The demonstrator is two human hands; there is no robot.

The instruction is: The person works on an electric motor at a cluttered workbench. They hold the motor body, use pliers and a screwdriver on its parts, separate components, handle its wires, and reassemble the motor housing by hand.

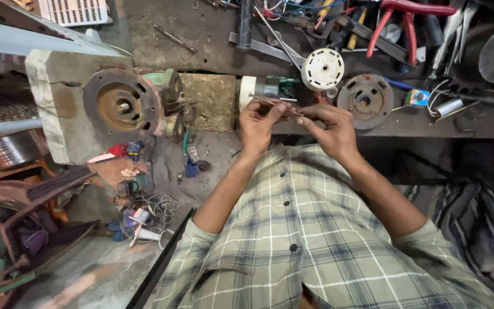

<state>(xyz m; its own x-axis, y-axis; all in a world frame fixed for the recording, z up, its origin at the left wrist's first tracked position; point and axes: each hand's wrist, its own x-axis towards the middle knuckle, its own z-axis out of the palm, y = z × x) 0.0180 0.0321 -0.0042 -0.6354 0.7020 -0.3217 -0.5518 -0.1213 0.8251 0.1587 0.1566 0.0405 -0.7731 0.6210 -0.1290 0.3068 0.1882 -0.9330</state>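
While both hands are pinching a thin metal rod (274, 104) above the table (430, 123), left hand (257, 123) and right hand (331, 127) closed on it, fitting appears unfinished; the motor parts (322, 69) are lying separate.

Thin rod (274, 103) pinched between left hand (257, 125) and right hand (331, 127) looked like dull grey metal, smooth. Just beyond the hands, white fan disc (322, 69) was matt plastic; round end plate (365, 100) beside it was rusty, rough metal. Far left of the hands, motor flange (122, 106) was brown-rusted metal on a chipped stone block (58, 109). Shirt (310, 246) was checked woven cloth, matt.
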